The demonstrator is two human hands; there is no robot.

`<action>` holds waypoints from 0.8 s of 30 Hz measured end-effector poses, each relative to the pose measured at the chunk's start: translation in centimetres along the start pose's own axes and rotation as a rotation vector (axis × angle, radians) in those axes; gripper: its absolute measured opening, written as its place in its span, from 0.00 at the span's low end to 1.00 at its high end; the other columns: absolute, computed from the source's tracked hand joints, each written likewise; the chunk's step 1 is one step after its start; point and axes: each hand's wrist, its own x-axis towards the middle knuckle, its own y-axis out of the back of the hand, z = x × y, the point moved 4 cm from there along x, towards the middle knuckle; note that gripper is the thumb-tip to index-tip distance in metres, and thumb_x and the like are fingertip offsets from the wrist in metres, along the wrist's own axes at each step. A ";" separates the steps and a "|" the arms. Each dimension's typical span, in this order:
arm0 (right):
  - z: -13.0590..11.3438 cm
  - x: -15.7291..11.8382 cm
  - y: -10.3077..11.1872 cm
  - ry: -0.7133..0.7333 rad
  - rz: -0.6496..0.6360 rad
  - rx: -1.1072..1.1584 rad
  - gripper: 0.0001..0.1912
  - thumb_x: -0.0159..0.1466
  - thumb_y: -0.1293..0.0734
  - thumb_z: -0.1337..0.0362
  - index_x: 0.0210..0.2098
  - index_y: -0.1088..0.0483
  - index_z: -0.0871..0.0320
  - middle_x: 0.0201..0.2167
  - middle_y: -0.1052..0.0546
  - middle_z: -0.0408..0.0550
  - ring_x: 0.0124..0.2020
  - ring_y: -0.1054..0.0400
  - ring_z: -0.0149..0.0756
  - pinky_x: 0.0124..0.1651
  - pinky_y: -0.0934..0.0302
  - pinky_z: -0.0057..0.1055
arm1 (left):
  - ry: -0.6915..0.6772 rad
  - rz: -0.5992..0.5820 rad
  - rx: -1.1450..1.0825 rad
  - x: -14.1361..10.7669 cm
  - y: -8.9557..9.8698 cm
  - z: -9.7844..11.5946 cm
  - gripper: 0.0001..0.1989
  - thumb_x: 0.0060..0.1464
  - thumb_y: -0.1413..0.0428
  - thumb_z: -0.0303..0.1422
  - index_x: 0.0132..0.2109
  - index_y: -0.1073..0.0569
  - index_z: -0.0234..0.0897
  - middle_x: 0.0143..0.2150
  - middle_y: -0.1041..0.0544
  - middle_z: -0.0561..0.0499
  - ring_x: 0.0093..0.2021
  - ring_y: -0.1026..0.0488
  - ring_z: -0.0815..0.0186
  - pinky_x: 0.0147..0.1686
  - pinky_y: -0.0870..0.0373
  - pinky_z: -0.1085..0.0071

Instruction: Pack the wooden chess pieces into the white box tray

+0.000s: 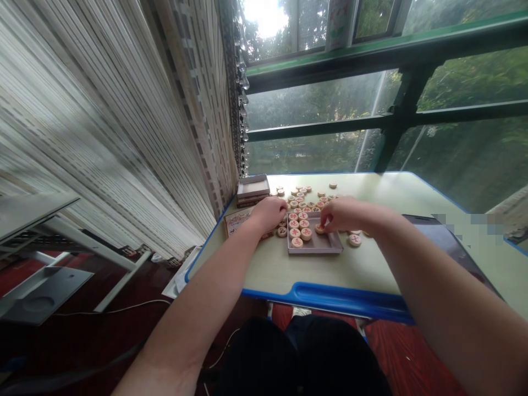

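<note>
A shallow open box point(315, 251) stands on the table, with several round wooden pieces bearing red characters in rows along its left side. My right hand point(336, 214) is over the right part of the box, its fingers closed on a round piece point(320, 229). At the upper left of the box my left hand point(270, 213) has its fingers bent together among loose pieces; what they hold, if anything, is hidden. More pieces lie scattered behind the box, and one with a red character point(355, 240) is right of it.
Stacked box parts point(253, 187) stand at the table's back left, with a printed box lid point(236, 221) in front. A dark flat panel point(443, 242) lies on the right. The table point(264, 272) has a blue front edge; a curtain hangs left, windows are behind.
</note>
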 end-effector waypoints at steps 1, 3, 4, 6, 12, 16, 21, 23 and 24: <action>-0.1 -0.1 -0.1 0.025 -0.019 0.012 0.12 0.50 0.32 0.59 0.35 0.23 0.52 0.33 0.23 0.46 0.32 0.31 0.38 0.32 0.42 0.30 | 0.000 0.000 0.000 0.0 0.0 0.0 0.13 0.51 0.51 0.30 0.39 0.22 0.38 0.40 0.22 0.49 0.41 0.27 0.63 0.44 0.31 0.70; -0.2 -0.3 -0.3 0.083 -0.074 0.039 0.13 0.49 0.32 0.59 0.35 0.23 0.51 0.33 0.23 0.45 0.32 0.31 0.38 0.31 0.41 0.29 | 0.002 -0.001 -0.001 0.0 -0.1 0.0 0.13 0.51 0.51 0.30 0.38 0.22 0.38 0.40 0.22 0.49 0.41 0.27 0.63 0.44 0.31 0.70; -0.2 -0.4 -0.4 0.111 -0.098 0.052 0.13 0.49 0.32 0.59 0.35 0.23 0.51 0.33 0.23 0.45 0.31 0.31 0.38 0.31 0.41 0.29 | 0.003 -0.003 -0.002 0.0 -0.1 0.0 0.13 0.51 0.51 0.30 0.38 0.22 0.38 0.40 0.22 0.49 0.41 0.27 0.63 0.43 0.31 0.70; -0.4 -0.6 -0.5 0.161 -0.130 0.080 0.12 0.49 0.32 0.61 0.33 0.22 0.52 0.32 0.23 0.45 0.31 0.30 0.37 0.32 0.41 0.29 | 0.003 -0.007 -0.004 0.0 -0.1 0.0 0.13 0.51 0.50 0.30 0.39 0.22 0.39 0.40 0.22 0.49 0.41 0.27 0.63 0.43 0.31 0.71; -1.2 -1.2 -0.5 0.194 -0.185 0.115 0.10 0.50 0.33 0.65 0.31 0.21 0.52 0.29 0.22 0.44 0.30 0.30 0.35 0.33 0.41 0.28 | -0.004 -0.005 -0.009 0.0 -0.2 -0.1 0.13 0.51 0.51 0.30 0.39 0.22 0.39 0.40 0.22 0.49 0.41 0.27 0.63 0.43 0.31 0.71; -1.5 -1.2 -0.5 0.203 -0.183 0.116 0.10 0.51 0.32 0.63 0.32 0.22 0.53 0.30 0.22 0.44 0.30 0.31 0.36 0.32 0.41 0.28 | -0.001 -0.008 -0.008 0.0 -0.2 -0.1 0.13 0.51 0.51 0.31 0.38 0.22 0.39 0.40 0.22 0.49 0.40 0.27 0.63 0.43 0.31 0.70; -1.8 -1.1 -0.6 0.202 -0.177 0.082 0.10 0.51 0.32 0.59 0.30 0.23 0.56 0.28 0.23 0.45 0.28 0.32 0.35 0.29 0.43 0.28 | 0.007 -0.012 0.002 0.0 -0.2 0.0 0.13 0.52 0.51 0.32 0.39 0.22 0.39 0.40 0.22 0.49 0.40 0.27 0.63 0.43 0.31 0.70; -2.0 -1.2 -0.6 0.199 -0.192 0.076 0.10 0.51 0.32 0.58 0.30 0.23 0.56 0.27 0.23 0.45 0.28 0.32 0.35 0.28 0.44 0.28 | 0.003 -0.013 0.004 0.0 -0.2 0.1 0.13 0.52 0.51 0.32 0.38 0.22 0.39 0.40 0.22 0.49 0.40 0.27 0.63 0.43 0.31 0.71; -2.2 -1.2 -0.6 0.198 -0.193 0.073 0.10 0.51 0.33 0.58 0.29 0.24 0.56 0.27 0.23 0.45 0.28 0.32 0.35 0.27 0.44 0.28 | 0.001 -0.015 0.003 0.0 -0.2 0.1 0.13 0.52 0.51 0.32 0.38 0.22 0.39 0.40 0.22 0.49 0.40 0.27 0.63 0.43 0.32 0.71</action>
